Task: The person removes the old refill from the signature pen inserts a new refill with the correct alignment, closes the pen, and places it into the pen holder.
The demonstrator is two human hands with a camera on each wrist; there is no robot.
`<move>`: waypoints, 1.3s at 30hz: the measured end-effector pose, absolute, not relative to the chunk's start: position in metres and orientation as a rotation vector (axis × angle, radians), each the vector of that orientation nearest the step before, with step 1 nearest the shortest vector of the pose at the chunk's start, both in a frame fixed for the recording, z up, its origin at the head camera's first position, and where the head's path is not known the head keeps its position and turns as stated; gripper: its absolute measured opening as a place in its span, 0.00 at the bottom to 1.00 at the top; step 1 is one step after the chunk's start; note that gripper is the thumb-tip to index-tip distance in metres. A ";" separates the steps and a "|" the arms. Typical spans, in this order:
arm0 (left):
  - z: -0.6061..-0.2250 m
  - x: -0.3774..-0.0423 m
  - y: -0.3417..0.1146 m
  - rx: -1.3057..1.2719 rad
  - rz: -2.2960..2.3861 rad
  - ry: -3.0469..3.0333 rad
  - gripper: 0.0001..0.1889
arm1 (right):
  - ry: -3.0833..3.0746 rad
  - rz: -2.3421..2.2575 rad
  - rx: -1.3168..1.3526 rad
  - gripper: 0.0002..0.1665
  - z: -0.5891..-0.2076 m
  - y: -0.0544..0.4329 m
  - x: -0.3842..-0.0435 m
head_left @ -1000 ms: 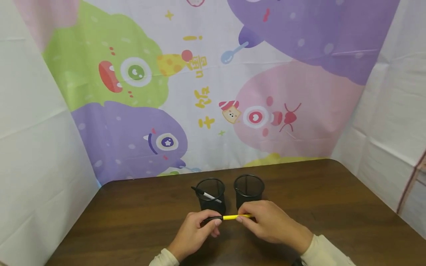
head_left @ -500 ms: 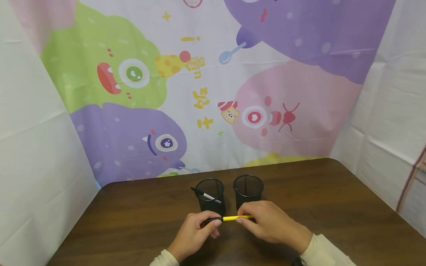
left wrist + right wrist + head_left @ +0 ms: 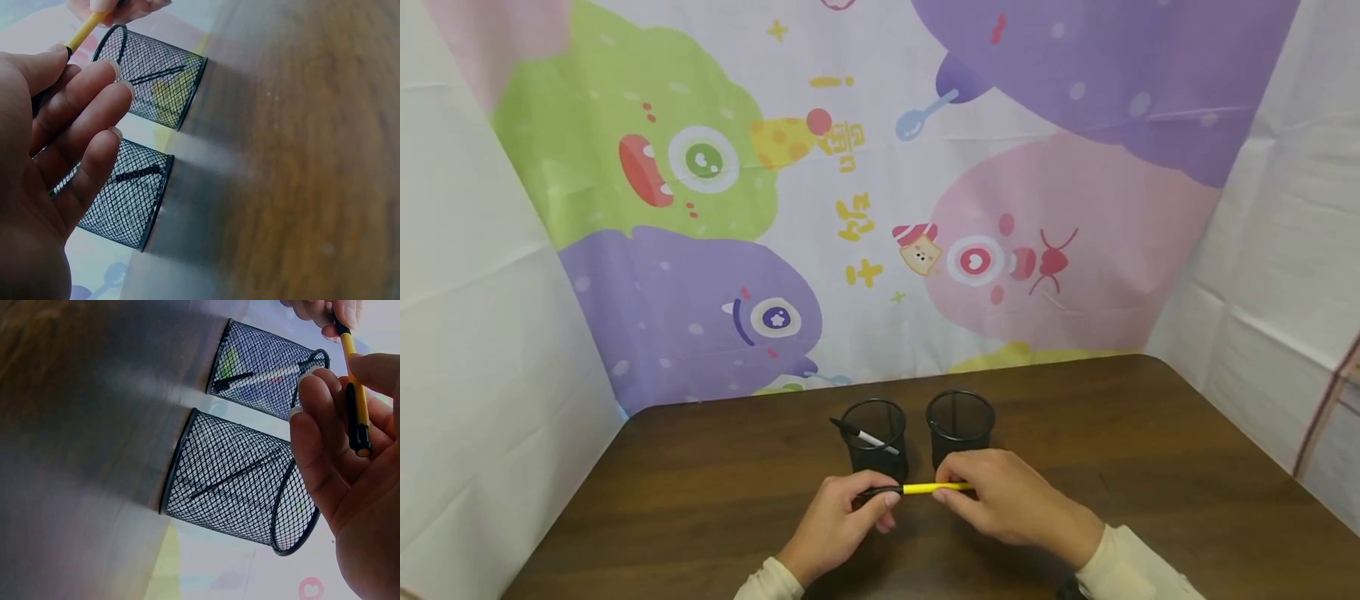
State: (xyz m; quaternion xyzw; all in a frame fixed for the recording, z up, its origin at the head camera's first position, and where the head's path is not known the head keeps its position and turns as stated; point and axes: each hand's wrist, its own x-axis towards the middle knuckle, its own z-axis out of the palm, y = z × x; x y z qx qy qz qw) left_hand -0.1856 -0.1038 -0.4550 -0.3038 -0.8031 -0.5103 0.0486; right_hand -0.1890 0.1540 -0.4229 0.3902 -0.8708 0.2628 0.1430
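I can see the left hand point(image 3: 838, 521) pinching the black end of a yellow-and-black pen point(image 3: 921, 489) between thumb and forefinger, and the right hand point(image 3: 1011, 504) pinching its yellow part likewise. The pen lies nearly level across the gap between the two sets of fingers. On my right-wrist view, a black clip point(image 3: 351, 406) runs along it past the right thumb. Beyond the left fingers I've got a black mesh cup point(image 3: 880, 461) upright on the wooden surface point(image 3: 662, 500), with a white-and-black pen point(image 3: 874, 440) slanting in it. Beyond the right fingers, partly hidden by that hand, stands a second mesh cup point(image 3: 950, 446) holding a thin dark stick point(image 3: 234, 475). Behind both, farther from the fingers, hangs a cartoon-print backdrop point(image 3: 880, 333).
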 end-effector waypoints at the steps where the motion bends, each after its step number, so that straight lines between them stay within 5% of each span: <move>1: -0.456 -0.186 -0.104 -0.926 -1.556 -2.450 0.04 | -2.509 0.758 1.125 0.04 -0.423 0.154 -0.189; 19: -0.460 -0.183 -0.105 -0.971 -1.627 -2.406 0.06 | -2.519 0.811 1.154 0.05 -0.429 0.154 -0.185; 25: -0.460 -0.188 -0.107 -1.001 -1.614 -2.367 0.08 | -2.487 0.805 1.183 0.11 -0.425 0.153 -0.188; 39: -0.455 -0.185 -0.104 -1.000 -1.619 -2.389 0.06 | -2.468 0.746 1.193 0.03 -0.423 0.153 -0.187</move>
